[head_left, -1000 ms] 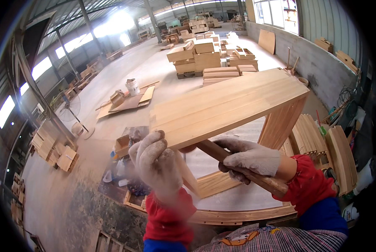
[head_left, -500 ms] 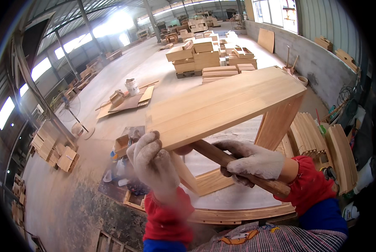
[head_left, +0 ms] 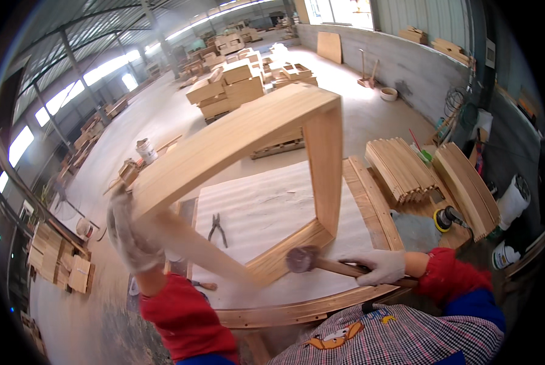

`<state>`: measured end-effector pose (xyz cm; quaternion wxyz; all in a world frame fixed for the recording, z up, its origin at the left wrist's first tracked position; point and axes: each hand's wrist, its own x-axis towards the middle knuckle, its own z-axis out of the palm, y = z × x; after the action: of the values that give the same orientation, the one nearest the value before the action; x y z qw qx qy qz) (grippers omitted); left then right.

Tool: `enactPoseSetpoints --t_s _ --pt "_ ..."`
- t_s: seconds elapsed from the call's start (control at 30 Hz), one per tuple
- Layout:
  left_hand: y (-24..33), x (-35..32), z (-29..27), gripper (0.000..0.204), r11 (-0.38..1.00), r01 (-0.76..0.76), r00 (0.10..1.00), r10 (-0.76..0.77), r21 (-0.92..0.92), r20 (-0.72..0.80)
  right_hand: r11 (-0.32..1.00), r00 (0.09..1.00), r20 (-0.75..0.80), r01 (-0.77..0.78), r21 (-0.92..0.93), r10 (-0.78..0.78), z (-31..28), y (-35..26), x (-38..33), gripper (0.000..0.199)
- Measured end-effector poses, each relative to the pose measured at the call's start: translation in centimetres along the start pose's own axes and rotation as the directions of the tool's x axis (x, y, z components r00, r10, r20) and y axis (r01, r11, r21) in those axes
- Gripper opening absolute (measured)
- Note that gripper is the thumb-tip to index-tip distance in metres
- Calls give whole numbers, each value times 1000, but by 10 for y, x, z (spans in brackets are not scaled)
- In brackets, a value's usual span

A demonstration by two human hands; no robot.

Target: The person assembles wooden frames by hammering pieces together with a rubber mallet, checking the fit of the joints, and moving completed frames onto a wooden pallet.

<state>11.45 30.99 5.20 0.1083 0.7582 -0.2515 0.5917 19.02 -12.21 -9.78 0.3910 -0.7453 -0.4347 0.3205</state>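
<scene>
A pale wooden rectangular frame [head_left: 236,137] stands tilted on its lower corner over a white-covered worktable [head_left: 260,207]. My left hand [head_left: 129,234], in a white glove, grips the frame's left corner and is blurred. In my gloved right hand [head_left: 379,266] is a wooden-handled mallet [head_left: 303,260], its round head right beside the frame's bottom rail near the lower right corner. Both forearms wear red sleeves.
Pliers [head_left: 216,228] lie on the table inside the frame's opening. Curved wooden slats [head_left: 403,167] are stacked at the right, with a sander [head_left: 447,218] and white buckets [head_left: 516,201] beyond. Stacks of wooden boxes [head_left: 230,88] stand on the workshop floor behind.
The frame has been turned from lying nearly flat in front of me to standing open on its corner. The mallet has come out from under the frame to its bottom rail.
</scene>
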Motion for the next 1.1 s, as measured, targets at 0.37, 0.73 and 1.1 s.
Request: enactPoseSetpoints --t_s 0.37,0.73,1.1 --pt "-145 -51 -51 41 685 716 595 -700 134 396 810 583 -658 -582 71 477 0 124 -187 57" --pt "-58 -134 7 28 232 845 224 -972 -481 -76 532 222 -871 -845 52 438 3 286 -191 53" --pt "-31 -215 64 43 -234 676 587 -402 -699 703 949 352 -907 -285 132 232 -9 235 -136 45"
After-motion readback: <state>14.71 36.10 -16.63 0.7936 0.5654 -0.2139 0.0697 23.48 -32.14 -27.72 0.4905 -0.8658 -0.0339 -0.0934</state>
